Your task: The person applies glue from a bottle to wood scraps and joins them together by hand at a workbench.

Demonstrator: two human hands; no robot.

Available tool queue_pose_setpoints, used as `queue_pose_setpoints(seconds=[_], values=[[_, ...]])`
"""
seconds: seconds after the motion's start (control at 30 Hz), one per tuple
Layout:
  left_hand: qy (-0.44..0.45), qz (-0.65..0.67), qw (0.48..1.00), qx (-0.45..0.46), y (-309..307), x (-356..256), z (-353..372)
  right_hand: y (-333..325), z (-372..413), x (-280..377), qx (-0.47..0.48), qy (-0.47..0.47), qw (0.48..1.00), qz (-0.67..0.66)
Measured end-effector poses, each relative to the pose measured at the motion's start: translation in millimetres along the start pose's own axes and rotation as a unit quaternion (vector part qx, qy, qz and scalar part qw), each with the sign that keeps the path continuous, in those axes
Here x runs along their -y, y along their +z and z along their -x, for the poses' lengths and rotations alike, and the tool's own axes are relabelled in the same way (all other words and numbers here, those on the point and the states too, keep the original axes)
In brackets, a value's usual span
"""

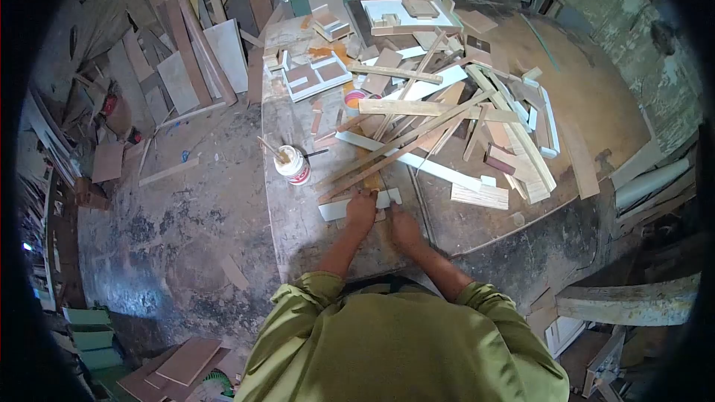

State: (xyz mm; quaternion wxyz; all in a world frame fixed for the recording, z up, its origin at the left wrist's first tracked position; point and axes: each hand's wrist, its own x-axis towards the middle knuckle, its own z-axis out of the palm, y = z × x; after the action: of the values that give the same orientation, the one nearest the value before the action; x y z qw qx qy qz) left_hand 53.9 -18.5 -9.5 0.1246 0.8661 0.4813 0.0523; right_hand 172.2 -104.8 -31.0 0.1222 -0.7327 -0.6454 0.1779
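workbench (pixel 298 231), seen from above: a person in green sleeves leans over its near edge, both forearms stretched fwd. scrap heap (pixel 477 115) of battens, boards & offcuts covers the bench beyond and to the right of the hands, its nearest long sticks slanting down toward the left hand and stopping just short of the fingers.

white strip (pixel 334 211) lies directly under and ahead of the hands, flat on the bench. long axis runs crosswise to the forearms, left to right, w/ the right end tipped slightly away from the body. its left end sticks out free past the left hand. its right end meets a small white block (pixel 394 195) just beyond the right hand's fingertips.

glue pot (pixel 293 166) stands upright fwd and left of the left hand, near but apart from the strip, a stick (pixel 269 148) poking out of it at a tilt.

left hand (pixel 361 210) is the nearer one: it sits on top of the strip around mid-length, palm down, covering that part. right hand (pixel 406 229) rests just beside it, a little closer to the body, fingers pointing at the strip's right end and seeming to touch it. hands are close together, almost side by side. whether either is clamped round the strip or only pressing on it can't be told at this res.
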Motion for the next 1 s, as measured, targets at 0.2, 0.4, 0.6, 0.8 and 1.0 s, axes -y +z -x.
queue_pose_setpoints(seconds=[0.2,0.4,0.6,0.8,1.0], values=[[0.014,-0.009,1.000,-0.014,5,3,1,-19,64,9,0.058,0.028,0.998,-0.009],[-0.002,0.002,0.999,0.033,-7,-2,0,-6,9,5,0.038,0.018,0.999,-0.007],[0.005,-0.021,1.000,-0.009,9,3,-1,-13,26,9,0.053,0.022,0.998,0.012],[0.007,-0.015,1.000,-0.011,-1,-1,1,-16,51,4,0.052,0.009,0.998,-0.019],[-0.018,0.000,1.000,0.025,2,0,-2,3,-11,-2,-0.014,-0.011,1.000,-0.002]])
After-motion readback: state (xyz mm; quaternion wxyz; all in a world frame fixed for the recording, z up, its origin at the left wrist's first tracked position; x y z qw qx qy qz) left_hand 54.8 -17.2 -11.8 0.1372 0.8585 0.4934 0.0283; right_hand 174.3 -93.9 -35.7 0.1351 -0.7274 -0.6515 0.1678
